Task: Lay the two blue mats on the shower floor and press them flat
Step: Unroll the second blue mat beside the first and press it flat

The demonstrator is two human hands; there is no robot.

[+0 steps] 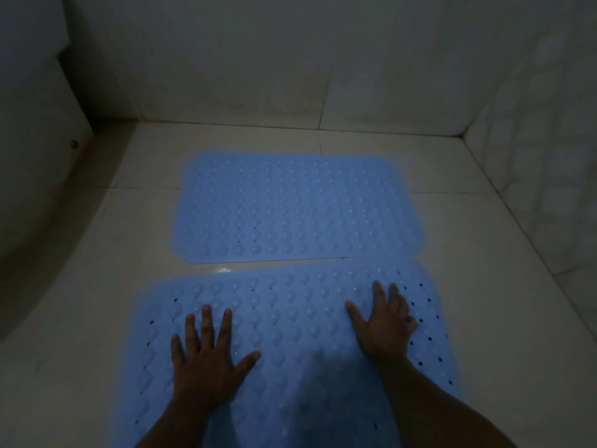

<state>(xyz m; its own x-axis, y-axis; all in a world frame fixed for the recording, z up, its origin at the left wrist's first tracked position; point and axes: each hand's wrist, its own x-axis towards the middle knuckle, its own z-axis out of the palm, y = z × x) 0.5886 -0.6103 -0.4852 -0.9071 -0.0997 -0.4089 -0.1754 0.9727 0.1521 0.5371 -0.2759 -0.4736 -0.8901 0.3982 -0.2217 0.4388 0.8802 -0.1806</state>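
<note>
Two light blue bumpy mats with small holes lie on the pale tiled shower floor (468,253). The far mat (300,208) lies flat, apart from my hands. The near mat (290,324) lies just in front of it, its far right corner almost touching the far mat. My left hand (206,354) rests palm down on the near mat's left half, fingers spread. On the same mat's right half my right hand (384,324) lies palm down with fingers spread, slightly blurred. Neither hand holds anything.
Tiled walls close the space at the back (290,59) and on the right (542,156). A curved dark ledge or wall base (64,189) runs along the left. A small wet patch (224,270) shines between the mats. The light is dim.
</note>
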